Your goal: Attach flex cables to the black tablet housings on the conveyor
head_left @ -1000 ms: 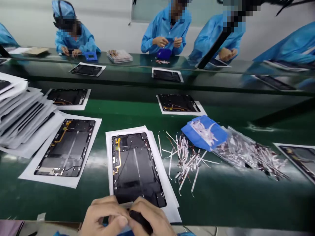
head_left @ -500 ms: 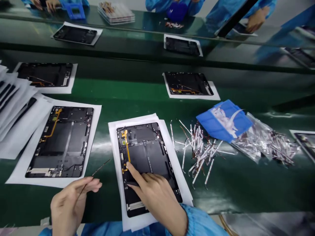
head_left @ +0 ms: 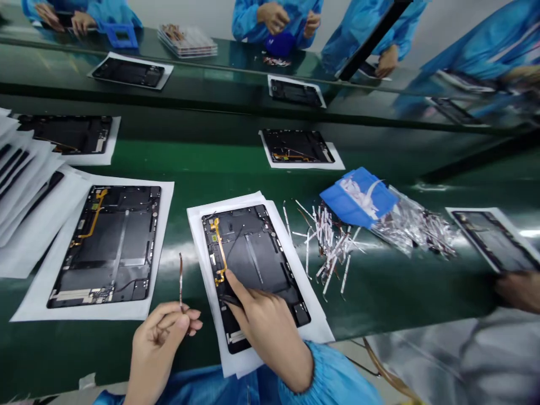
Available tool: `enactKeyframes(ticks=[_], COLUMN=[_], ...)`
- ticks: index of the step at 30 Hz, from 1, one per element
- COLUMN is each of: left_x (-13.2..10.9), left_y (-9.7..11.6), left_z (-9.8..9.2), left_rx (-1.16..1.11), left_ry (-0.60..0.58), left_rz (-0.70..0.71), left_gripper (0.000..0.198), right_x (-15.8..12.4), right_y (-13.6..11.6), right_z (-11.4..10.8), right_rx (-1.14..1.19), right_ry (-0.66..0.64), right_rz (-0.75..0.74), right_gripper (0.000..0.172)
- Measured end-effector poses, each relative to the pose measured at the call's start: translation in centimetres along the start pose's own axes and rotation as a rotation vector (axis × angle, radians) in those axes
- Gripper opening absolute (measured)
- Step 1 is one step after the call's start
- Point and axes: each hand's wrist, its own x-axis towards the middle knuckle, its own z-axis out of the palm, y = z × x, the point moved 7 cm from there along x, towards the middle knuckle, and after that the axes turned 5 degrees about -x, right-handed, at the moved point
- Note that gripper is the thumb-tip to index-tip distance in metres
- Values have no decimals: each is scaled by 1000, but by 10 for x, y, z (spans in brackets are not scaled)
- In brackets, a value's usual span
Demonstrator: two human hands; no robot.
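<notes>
In the head view, my left hand (head_left: 166,337) pinches one end of a thin brown-and-white flex cable (head_left: 181,281), which stands upright above the fingers. My right hand (head_left: 268,326) rests over an open black tablet housing (head_left: 274,270) on white sheets. Its index fingertip touches the lower part of an orange flex cable (head_left: 220,247) along the housing's left side. Between thumb and fingers shows a black pointed tool, seemingly tweezers (head_left: 232,300), mostly hidden by the hand. A second tablet housing (head_left: 105,247) with a similar orange cable lies to the left on white paper.
Right of the housing lies a loose pile of flex cables (head_left: 331,236), beside a blue tray (head_left: 348,194) and clear bags of cables (head_left: 415,225). Stacked paper-wrapped pieces (head_left: 29,191) stand at left. More housings lie behind, and a co-worker's hand (head_left: 521,289) holds one (head_left: 493,239) at right.
My left hand has moved right, toward the middle housing, and the cable in it has turned from slanting to upright. My right index finger stays on the orange cable. A co-worker's hand appears at right.
</notes>
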Motion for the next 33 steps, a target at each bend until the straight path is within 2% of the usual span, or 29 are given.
enactKeyframes(ticks=[3, 7, 14, 18, 22, 26, 28, 30, 33], left_x=[0, 0, -4, -5, -5, -6, -5, -3, -4], left_y=[4, 9, 16, 17, 17, 17, 16, 15, 11], left_z=[6, 16, 22, 23, 24, 24, 23, 23, 26], left_rx=[9, 51, 68, 71, 57, 13, -27, -77, -163], left_ry=[-50, -125, -182, -201, -210, -211, -205, -197, -198], left_rz=[57, 102, 169, 197, 214, 221, 210, 183, 116], left_gripper=[28, 28, 28, 30, 32, 34, 35, 38, 43], right_x=[2, 4, 0, -3, 8, 25, 24, 14, -14], right_y=[-2, 3, -6, -9, 10, 39, 48, 49, 34], right_z=[1, -4, -9, -19, -33, -38, -38, -38, -34], right_rx=[41, 120, 258, 427, 554, 757, 855, 935, 1034], right_ry=[-28, -15, -32, 81, 274, 378, 409, 434, 431], right_rz=[61, 151, 127, 157, 250, 304, 325, 331, 311], right_gripper=[53, 43, 39, 35, 26, 37, 46, 54, 59])
